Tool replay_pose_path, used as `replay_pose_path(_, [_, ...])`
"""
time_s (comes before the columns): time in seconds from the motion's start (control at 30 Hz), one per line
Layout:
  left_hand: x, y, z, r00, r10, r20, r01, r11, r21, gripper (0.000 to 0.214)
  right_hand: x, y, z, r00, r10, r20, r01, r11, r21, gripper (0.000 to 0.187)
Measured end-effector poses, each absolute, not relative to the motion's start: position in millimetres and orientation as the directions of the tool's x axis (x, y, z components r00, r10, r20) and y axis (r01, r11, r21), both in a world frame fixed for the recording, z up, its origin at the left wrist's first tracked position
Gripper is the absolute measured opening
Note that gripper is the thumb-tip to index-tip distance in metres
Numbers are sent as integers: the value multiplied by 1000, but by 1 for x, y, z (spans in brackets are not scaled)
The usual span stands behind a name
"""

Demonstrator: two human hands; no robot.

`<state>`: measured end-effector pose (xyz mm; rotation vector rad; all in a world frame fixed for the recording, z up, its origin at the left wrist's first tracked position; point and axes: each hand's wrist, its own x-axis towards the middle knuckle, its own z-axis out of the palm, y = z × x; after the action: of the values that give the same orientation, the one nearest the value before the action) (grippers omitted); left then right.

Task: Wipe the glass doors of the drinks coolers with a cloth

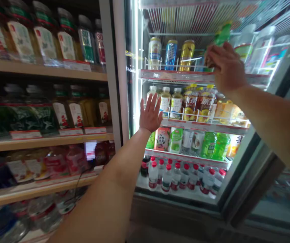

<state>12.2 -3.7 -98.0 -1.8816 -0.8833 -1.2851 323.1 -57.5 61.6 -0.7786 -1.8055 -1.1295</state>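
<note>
My right hand [227, 67] is raised at the upper shelf of the lit drinks fridge, its fingers curled round a green drink container [223, 34]. The container tilts and is blurred; whether it is a can or a bottle I cannot tell, and the fingers hide its middle. My left hand [150, 114] has its fingers spread and holds nothing. It is in front of the second shelf, nearest to the pale-labelled tea bottles [164, 103]. Left of my right hand stand a gold can [187, 55], a blue can [171, 55] and a whitish can [154, 53].
Wire rails front the fridge shelves [206, 126]. Lower down are green bottles [208, 145] and several red-capped water bottles [167, 177]. A dark door frame [238, 184] borders the fridge at right. Wooden shelves [46, 71] full of bottles stand at left.
</note>
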Motion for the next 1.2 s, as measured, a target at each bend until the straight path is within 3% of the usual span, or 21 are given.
replay_pose_path(0.1, [13,-4,-98,287,148,947,829,-533,-168,64,311,-52,53,-409,30,912,844,394,365,57])
replay_pose_path(0.27, [12,-4,-99,295,125,947,822,-539,-184,62,285,-53,38,-561,153,813,778,432,456,55])
replay_pose_path(0.37, [11,-2,-100,287,107,952,814,-551,-184,62,274,-52,73,-354,192,916,891,366,268,55])
replay_pose_path(0.43, [11,0,-101,273,109,956,810,-562,-168,62,262,-49,84,-286,192,939,915,347,207,57])
replay_pose_path(0.6, [11,2,-102,240,105,965,816,-560,-142,63,235,-47,63,-564,288,774,785,477,394,52])
replay_pose_path(0.67, [11,2,-103,245,78,966,817,-553,-163,63,236,-47,68,-545,276,792,792,479,378,49])
replay_pose_path(0.8, [10,4,-103,244,37,969,818,-545,-185,62,240,-48,82,-352,189,917,877,410,252,53])
replay_pose_path(1.0, [10,6,-104,244,20,970,797,-573,-189,64,227,-39,61,-620,239,747,718,558,417,56])
replay_pose_path(1.13, [9,6,-103,246,41,968,810,-558,-182,63,217,-32,74,-413,187,891,808,527,264,52])
replay_pose_path(1.2, [9,5,-103,244,58,968,808,-565,-170,63,208,-33,69,-441,195,876,791,546,277,52])
